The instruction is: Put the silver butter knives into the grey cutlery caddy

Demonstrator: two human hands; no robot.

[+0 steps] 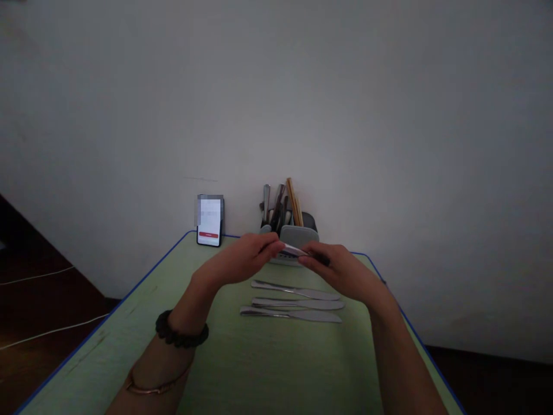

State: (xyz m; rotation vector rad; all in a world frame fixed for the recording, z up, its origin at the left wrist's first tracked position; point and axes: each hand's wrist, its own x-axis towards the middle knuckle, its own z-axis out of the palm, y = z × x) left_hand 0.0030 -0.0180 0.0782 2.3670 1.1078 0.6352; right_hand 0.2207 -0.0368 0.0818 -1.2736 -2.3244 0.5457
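Observation:
Between my two hands a silver table knife [294,249] is held level above the table, gripped at both ends. My left hand [246,257] pinches its left end with thumb and fingers. At the other end, my right hand [343,268] is closed on it, so much of that side is hidden. Below lie three similar table knives, roughly parallel with blades to the right: a far one [317,294], a middle one [322,304] and a near one [315,316]. Directly behind my hands stands a grey cutlery holder [300,233], partly covered by them.
Wooden chopsticks [294,202] and several metal utensils [266,202] stand upright in the holder. A lit phone [209,225] leans near the wall [276,104] at the back left. The pale green table [259,369] has a blue edge.

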